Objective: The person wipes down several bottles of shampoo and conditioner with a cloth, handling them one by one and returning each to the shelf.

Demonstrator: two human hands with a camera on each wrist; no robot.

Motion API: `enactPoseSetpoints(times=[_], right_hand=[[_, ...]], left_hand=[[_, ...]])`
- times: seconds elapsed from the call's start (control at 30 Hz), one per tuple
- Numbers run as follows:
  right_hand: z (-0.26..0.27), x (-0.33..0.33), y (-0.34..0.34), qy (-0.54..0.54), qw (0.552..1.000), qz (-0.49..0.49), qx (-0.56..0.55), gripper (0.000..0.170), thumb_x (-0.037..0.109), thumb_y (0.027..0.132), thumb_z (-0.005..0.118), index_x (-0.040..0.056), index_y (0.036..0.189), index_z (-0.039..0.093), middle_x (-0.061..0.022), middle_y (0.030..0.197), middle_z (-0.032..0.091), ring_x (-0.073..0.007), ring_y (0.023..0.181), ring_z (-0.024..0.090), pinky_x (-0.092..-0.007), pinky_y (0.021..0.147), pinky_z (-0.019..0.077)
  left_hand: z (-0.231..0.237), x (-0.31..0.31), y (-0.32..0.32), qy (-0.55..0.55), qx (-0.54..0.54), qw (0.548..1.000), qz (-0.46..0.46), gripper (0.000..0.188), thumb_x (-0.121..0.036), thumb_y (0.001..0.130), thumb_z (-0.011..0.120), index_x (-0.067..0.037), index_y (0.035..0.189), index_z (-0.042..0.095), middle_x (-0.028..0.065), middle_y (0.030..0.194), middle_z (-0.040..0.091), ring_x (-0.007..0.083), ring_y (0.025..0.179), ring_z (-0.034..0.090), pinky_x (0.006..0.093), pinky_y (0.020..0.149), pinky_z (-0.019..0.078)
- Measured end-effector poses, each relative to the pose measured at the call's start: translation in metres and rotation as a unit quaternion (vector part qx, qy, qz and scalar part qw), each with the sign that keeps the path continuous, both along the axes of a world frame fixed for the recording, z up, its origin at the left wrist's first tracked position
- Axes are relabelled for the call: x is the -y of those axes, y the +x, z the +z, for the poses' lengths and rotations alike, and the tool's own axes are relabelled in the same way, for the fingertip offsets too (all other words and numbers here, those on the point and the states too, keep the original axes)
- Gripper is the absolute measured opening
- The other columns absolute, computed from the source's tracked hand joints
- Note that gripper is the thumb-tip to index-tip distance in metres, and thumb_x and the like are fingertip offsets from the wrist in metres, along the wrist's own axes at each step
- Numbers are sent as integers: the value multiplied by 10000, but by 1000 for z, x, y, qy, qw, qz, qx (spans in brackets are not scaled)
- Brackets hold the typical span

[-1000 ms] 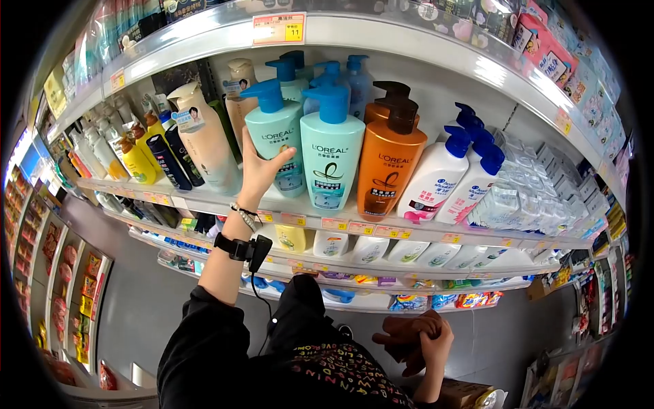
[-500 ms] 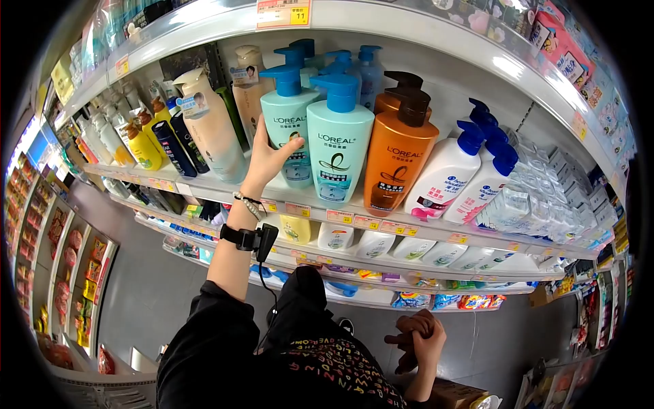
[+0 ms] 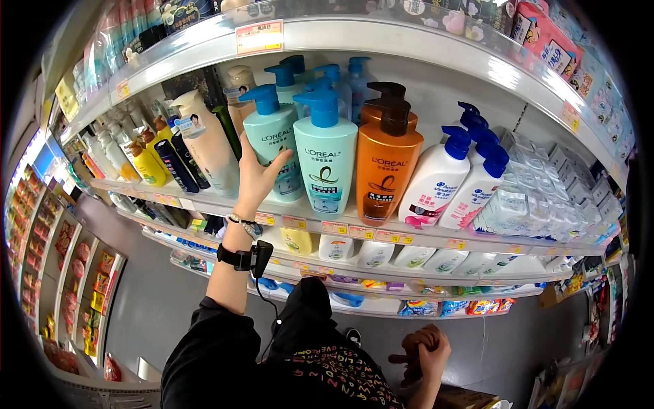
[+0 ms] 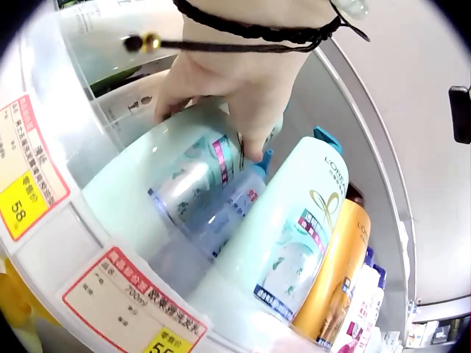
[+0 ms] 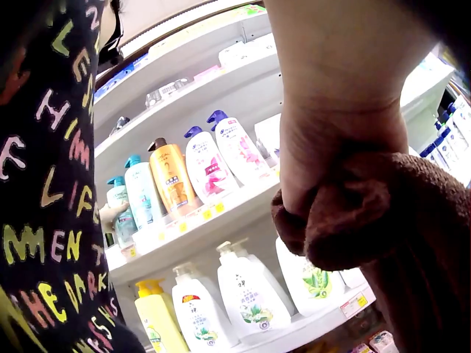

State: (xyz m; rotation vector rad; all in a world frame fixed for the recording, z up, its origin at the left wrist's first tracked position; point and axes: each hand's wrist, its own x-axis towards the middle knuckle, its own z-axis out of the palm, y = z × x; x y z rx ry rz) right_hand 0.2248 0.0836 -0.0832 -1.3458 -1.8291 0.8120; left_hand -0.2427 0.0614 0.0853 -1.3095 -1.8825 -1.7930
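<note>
My left hand (image 3: 261,170) grips a light-teal pump shampoo bottle (image 3: 271,128), thumb across its front and fingers round its left side. This bottle, with a blue pump head, stands in the front row of the shelf, leaning slightly. In the left wrist view, the thumb and fingers clasp the upper part of the teal bottle (image 4: 140,165). Directly to its right is a matching teal bottle (image 3: 325,160), followed by an orange one (image 3: 387,167) with a dark brown pump. Low by my body, my right hand (image 3: 434,354) holds a bunched brown cloth (image 5: 419,220).
White pump bottles (image 3: 436,180) with blue heads and wrapped packs (image 3: 521,204) fill the shelf's right side. A peach pump bottle (image 3: 204,146) stands left of my left hand. The upper shelf's edge (image 3: 381,51) overhangs the bottles. White bottles (image 5: 254,294) line the shelf below.
The head view has shifted a little. My left hand keeps its grip on the teal bottle, which stays in its spot; my right hand still holds the cloth.
</note>
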Motion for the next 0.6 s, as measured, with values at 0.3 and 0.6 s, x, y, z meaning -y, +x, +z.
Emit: enactPoseSetpoints(times=[0.3,0.6], right_hand=[[-3,-13,-10,-13,999,30,35,182,25,610,572,-53,774,558,-176,744,526,-369,669,536,-369,621,438],[-8,-15,-23,-8,998,61,19,214,84,612,601,-58,735,499,-194,669,495,-377,625,496,-386,590,415]], left_hand=[[-2,13,-15,7,33,990,-139,705,-119,785,683,-14,1317,232,140,1144,497,206,1042,525,328,855,457],[-2,28,-17,-29,76,984,-159,772,-117,778,693,-11,1350,186,166,1121,528,223,1030,547,328,867,453]])
